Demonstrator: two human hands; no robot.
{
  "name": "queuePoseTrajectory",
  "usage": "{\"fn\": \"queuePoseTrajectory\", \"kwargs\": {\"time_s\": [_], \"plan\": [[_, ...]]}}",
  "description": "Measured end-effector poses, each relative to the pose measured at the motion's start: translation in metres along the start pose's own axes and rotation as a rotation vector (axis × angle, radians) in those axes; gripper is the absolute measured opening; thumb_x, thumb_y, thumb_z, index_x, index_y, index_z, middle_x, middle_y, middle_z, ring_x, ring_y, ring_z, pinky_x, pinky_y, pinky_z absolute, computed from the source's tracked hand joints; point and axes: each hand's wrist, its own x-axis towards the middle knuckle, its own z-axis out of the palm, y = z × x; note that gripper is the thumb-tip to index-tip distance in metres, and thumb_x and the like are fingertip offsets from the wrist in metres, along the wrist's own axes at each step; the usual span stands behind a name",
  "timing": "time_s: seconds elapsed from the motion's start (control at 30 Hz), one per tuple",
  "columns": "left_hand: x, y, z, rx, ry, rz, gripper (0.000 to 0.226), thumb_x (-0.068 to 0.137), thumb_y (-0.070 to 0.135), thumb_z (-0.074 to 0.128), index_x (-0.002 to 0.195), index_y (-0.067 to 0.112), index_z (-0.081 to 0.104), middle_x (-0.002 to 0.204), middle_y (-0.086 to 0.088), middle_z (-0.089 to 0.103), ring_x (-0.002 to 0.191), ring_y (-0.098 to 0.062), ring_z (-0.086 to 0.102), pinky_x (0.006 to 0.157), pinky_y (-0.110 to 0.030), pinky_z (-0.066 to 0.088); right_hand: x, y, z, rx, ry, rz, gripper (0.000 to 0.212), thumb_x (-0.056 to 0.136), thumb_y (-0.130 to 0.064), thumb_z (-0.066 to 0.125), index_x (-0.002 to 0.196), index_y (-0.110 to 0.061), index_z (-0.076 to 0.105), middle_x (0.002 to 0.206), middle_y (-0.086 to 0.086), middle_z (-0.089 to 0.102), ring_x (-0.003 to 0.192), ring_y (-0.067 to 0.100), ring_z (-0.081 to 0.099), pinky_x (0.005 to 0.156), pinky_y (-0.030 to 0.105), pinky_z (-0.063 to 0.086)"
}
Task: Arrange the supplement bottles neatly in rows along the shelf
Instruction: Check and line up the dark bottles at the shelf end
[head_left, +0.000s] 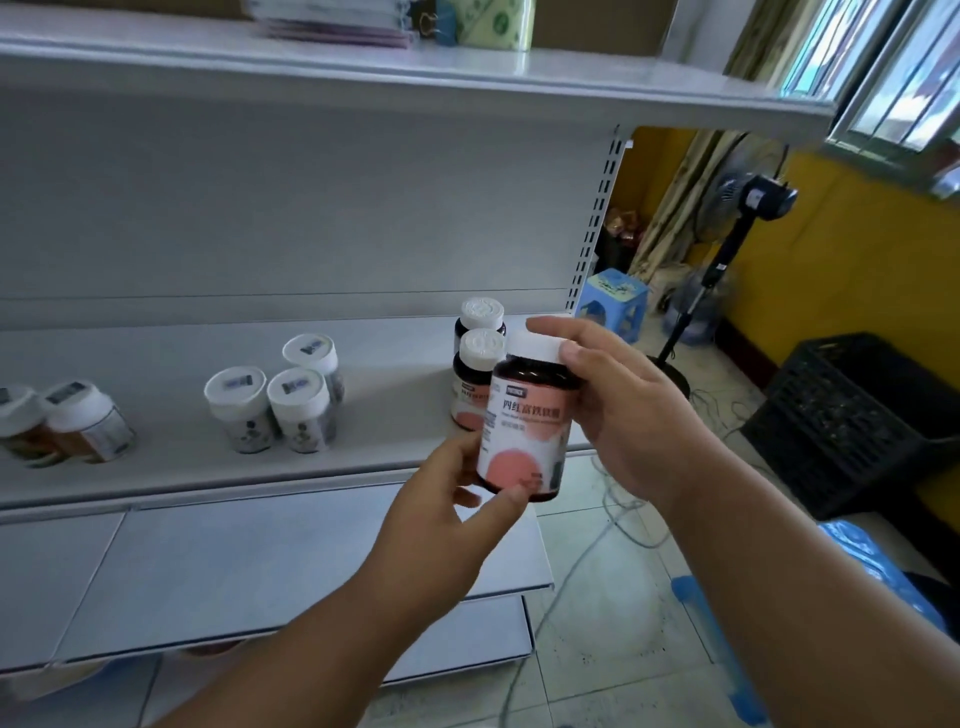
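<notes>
Hands first: my left hand (457, 499) pinches the bottom of a dark brown glass supplement bottle with a white cap and a white-and-pink label (527, 421), thumb at the lower front and fingers curled round the base. My right hand (618, 410) grips the same bottle at the top, fingers wrapped over its white cap and shoulder. I hold the bottle upright in the air, just in front of the front edge of the white metal shelf (208, 467), near that shelf's right end.

Behind the held bottle, on the right end of the shelf, stand two matching dark bottles with ribbed white caps, one behind the other: the nearer dark bottle (475, 379) partly hidden by the one I hold, the farther dark bottle (480, 319) towards the shelf's back panel. Near the middle of the shelf stands a cluster of three white-capped bottles with pale printed labels (280, 402), two in front, touching or nearly so, and one behind on the right. At the left edge of the shelf two white-capped bottles with orange-and-white labels (67, 423) stand side by side, blurred.

An upper white shelf (467, 83) carries flat packets and a green-and-white pack. To the right, on the tiled floor, I see a small blue plastic stool (615, 304), a black pedestal fan (748, 218) and a black plastic crate (852, 415) against a yellow wall.
</notes>
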Motion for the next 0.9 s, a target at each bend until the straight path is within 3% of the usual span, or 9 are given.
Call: {"fn": "queuePoseTrajectory", "kwargs": {"time_s": [0.03,0.2,0.3,0.43,0.53,0.63,0.7,0.8,0.9], "plan": [[-0.003,0.001,-0.002,-0.066,-0.043,-0.024,0.051,0.073,0.063,0.064,0.120,0.046,0.055,0.112,0.023,0.068,0.104,-0.005,0.063,0.091,-0.035,0.053,-0.002,-0.002,0.002,0.047,-0.004,0.011,0.025,0.098,-0.018,0.048,0.118,-0.013,0.062,0.104,0.006,0.069,0.096,0.020,0.064,0.087,0.037,0.052],[-0.012,0.008,-0.005,-0.198,-0.117,-0.082,0.042,0.084,0.046,0.068,0.120,0.040,0.048,0.104,0.027,0.070,0.096,0.003,0.066,0.081,-0.019,0.046,-0.006,-0.004,0.018,0.063,0.070,0.003,0.024,0.089,-0.018,0.065,0.112,-0.012,0.058,0.100,0.017,0.066,0.090,0.027,0.066,0.088,0.053,0.053],[-0.013,0.008,-0.011,-0.241,-0.099,-0.095,0.028,0.091,0.044,0.065,0.116,0.035,0.057,0.104,0.020,0.072,0.095,-0.004,0.067,0.084,-0.020,0.049,-0.008,-0.004,0.025,0.184,-0.023,0.082,0.027,0.097,-0.020,0.052,0.121,-0.009,0.056,0.115,0.025,0.062,0.099,0.040,0.061,0.094,0.064,0.046],[-0.014,-0.001,-0.017,-0.295,-0.110,-0.076,0.049,0.076,0.068,0.050,0.120,0.048,0.062,0.118,0.015,0.069,0.109,-0.016,0.063,0.102,-0.045,0.047,-0.005,-0.009,0.029,0.185,0.011,0.076,0.037,0.083,-0.023,0.064,0.117,-0.010,0.058,0.103,0.021,0.067,0.092,0.037,0.062,0.093,0.057,0.048],[-0.014,-0.001,-0.015,-0.373,-0.103,-0.058,0.062,0.068,0.068,0.060,0.123,0.040,0.057,0.116,0.012,0.070,0.110,-0.022,0.063,0.100,-0.042,0.049,-0.003,-0.008,0.035,0.127,0.065,0.070,0.046,0.076,-0.030,0.073,0.116,-0.011,0.060,0.107,0.020,0.068,0.098,0.038,0.066,0.093,0.059,0.050],[-0.013,-0.004,-0.015,-0.499,-0.072,-0.066,0.060,0.073,0.057,0.062,0.122,0.023,0.060,0.113,-0.003,0.072,0.110,-0.036,0.061,0.093,-0.045,0.048,-0.005,-0.005,0.037,0.250,-0.012,0.157,0.039,0.090,-0.032,0.060,0.122,-0.009,0.060,0.116,0.022,0.064,0.102,0.039,0.061,0.099,0.062,0.044],[-0.015,-0.006,-0.016,-0.607,-0.088,-0.103,0.055,0.084,0.053,0.055,0.125,0.017,0.062,0.115,-0.013,0.070,0.107,-0.038,0.064,0.087,-0.043,0.048,-0.006,-0.007,0.036,0.350,-0.050,0.196,0.041,0.093,-0.026,0.054,0.126,-0.003,0.054,0.115,0.023,0.061,0.102,0.037,0.057,0.102,0.063,0.039],[-0.017,-0.003,-0.017,-0.671,-0.111,-0.132,0.058,0.088,0.050,0.049,0.126,0.009,0.061,0.118,-0.020,0.069,0.106,-0.038,0.064,0.084,-0.042,0.048,-0.005,-0.010,0.034,0.317,-0.021,0.177,0.048,0.084,-0.026,0.065,0.122,0.002,0.055,0.106,0.023,0.062,0.098,0.040,0.057,0.101,0.066,0.039],[-0.016,-0.001,-0.014,-0.639,-0.130,-0.108,0.067,0.079,0.054,0.063,0.126,0.007,0.056,0.117,-0.018,0.069,0.102,-0.033,0.066,0.082,-0.040,0.048,-0.003,-0.009,0.037,0.255,-0.033,0.184,0.054,0.081,-0.031,0.067,0.119,0.006,0.058,0.102,0.023,0.063,0.098,0.042,0.059,0.099,0.065,0.041]]}}
